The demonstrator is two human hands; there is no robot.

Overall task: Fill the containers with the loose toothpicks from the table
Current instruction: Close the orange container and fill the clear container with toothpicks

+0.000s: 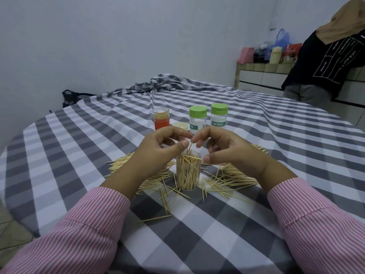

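Note:
A clear open container (188,176), crammed with upright toothpicks, stands on the checked tablecloth in front of me. Loose toothpicks (233,177) lie scattered around its base on both sides. My left hand (158,149) and my right hand (227,147) hover just above its mouth, fingertips meeting. Between thumb and fingers they pinch a few toothpicks (190,145) that stick up out of the container. Behind stand an orange container (161,118) full of toothpicks, a loose pale lid (180,125) and two green-capped containers (198,119) (219,115).
The round table (79,135) carries a grey and white checked cloth, bunched at the far edge. A person in a black shirt (327,64) stands at the back right by a counter with bags and boxes. A dark bag (71,97) sits beyond the table's left.

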